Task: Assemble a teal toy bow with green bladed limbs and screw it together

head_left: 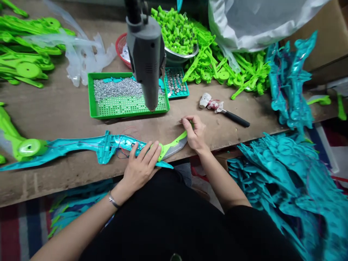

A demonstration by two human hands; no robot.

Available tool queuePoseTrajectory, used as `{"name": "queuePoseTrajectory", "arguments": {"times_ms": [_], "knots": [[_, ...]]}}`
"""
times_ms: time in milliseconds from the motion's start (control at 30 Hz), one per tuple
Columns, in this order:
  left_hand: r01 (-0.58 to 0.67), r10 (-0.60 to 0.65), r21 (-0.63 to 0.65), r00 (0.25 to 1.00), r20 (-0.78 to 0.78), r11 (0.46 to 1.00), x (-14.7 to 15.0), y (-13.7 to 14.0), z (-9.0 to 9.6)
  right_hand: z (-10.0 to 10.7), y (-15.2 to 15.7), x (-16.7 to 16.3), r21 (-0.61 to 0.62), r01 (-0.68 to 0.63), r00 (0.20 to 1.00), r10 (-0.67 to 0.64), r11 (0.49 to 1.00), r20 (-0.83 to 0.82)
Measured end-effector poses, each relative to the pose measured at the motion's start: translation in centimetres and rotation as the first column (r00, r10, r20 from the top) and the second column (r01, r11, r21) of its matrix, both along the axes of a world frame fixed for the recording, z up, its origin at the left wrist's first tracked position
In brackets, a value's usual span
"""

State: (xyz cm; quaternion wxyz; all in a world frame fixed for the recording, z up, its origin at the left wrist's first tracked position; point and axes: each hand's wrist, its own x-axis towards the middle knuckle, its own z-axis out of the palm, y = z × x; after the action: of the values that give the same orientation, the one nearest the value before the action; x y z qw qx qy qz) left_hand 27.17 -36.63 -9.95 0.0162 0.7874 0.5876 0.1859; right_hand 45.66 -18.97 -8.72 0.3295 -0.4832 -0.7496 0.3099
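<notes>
A long turquoise plastic bow half-shell (78, 142) lies along the table's front edge, its inner side up, with thin wires near its middle. My left hand (144, 161) rests flat on its right part, fingers stretched out. From beside those fingertips a green plastic limb (174, 144) with a translucent strip runs up to the right. My right hand (195, 133) is closed around the limb's upper end, thumb and forefinger pinched together. At the shell's left end sits another green limb with a round hub (32, 148).
A grey electric screwdriver (146, 59) hangs over a green tray of screws (127, 112). Behind it stand a teal tray (176, 83) and a bowl of green parts (182, 56). A wrapped-head hammer (225, 111) lies to the right. Turquoise shells (293, 188) are piled at lower right.
</notes>
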Motion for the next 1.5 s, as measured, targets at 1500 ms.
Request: {"name": "queuePoseTrajectory", "arguments": {"times_ms": [1500], "knots": [[-0.169,0.149,0.075,0.964,0.22,0.983,-5.2,4.6,9.7,3.4,-0.8,-0.3,0.297,0.17,0.91,-0.033,0.94,-0.414]]}}
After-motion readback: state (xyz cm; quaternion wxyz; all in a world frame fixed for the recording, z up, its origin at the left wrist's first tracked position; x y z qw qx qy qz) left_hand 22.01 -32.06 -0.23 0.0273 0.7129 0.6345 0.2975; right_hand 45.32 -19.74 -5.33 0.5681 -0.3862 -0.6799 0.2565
